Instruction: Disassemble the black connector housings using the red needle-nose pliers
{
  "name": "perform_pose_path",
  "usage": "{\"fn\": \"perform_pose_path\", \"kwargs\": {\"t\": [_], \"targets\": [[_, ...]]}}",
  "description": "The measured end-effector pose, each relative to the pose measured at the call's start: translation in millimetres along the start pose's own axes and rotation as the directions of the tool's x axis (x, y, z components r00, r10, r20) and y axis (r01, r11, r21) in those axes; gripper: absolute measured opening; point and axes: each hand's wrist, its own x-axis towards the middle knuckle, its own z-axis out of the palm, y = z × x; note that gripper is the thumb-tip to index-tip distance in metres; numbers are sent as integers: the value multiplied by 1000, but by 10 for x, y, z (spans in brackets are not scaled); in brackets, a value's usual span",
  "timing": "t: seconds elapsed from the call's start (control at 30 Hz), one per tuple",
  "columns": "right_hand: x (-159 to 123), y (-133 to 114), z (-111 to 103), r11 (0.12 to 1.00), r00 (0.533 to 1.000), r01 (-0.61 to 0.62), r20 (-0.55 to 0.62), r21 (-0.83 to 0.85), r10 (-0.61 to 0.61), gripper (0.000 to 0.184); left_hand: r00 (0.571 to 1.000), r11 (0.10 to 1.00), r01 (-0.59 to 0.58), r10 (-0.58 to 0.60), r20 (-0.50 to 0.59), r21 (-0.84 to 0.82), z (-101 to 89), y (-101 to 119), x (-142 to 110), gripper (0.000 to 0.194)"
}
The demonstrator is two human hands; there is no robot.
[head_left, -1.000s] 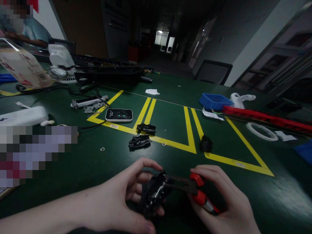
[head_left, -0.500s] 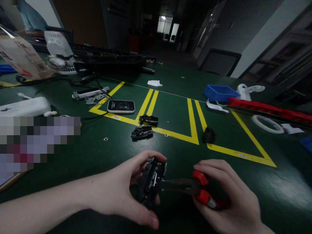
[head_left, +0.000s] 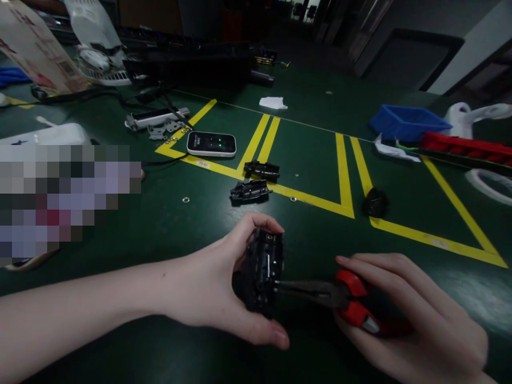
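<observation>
My left hand (head_left: 224,282) is wrapped round a black plastic housing (head_left: 266,266) with a shiny metal strip inside, holding it upright above the table. In my right hand (head_left: 412,309) are red-handled needle-nose pliers (head_left: 356,298), their jaws pointing left. The jaw tips meet the housing's right edge; whether they grip anything there I cannot make out. Beyond my hands, two black plastic shell pieces (head_left: 251,190) (head_left: 262,169) lie on the green table (head_left: 192,234). A small metal ring (head_left: 293,199) is to their right, and another ring (head_left: 185,200) to their left.
Yellow tape (head_left: 316,200) marks areas on the table. A white-edged device with green lights (head_left: 212,144) lies behind the shells. A dark lump (head_left: 376,202), a blue bin (head_left: 408,122), a red strip (head_left: 472,146) and a tape roll (head_left: 490,184) are at right. A white fan (head_left: 94,37) stands back left.
The view has tilted down and shifted left, so table objects appear higher and further right. The plier jaws, parted before, now look closer together at the housing. Both hands keep their holds.
</observation>
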Motion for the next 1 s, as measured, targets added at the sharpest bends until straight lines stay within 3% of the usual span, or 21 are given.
{"fn": "perform_pose_path", "kwargs": {"t": [0.23, 0.5, 0.63, 0.83, 1.0], "targets": [[18, -27, -14, 999, 998, -10, 59, -45, 12, 31, 994, 975, -97, 87, 59, 201, -13, -15, 25, 88], [-1, -59, -48, 999, 991, 1, 131, -39, 4, 33, 961, 794, -177, 267, -73, 581, 22, 39, 36, 71], [-2, -55, -54, 999, 992, 10, 128, -37, -5, 27, 949, 758, -198, 306, -71, 621, 26, 28, 37, 73], [-18, -29, -11, 998, 985, -8, 174, -56, 17, 24, 935, 640, -273, 352, 42, 718, -4, 1, 25, 82], [11, 4, 15, 990, 981, 65, 190, -128, -40, 26, 946, 568, -210, 325, 17, 796, 16, 8, 23, 74]]}}
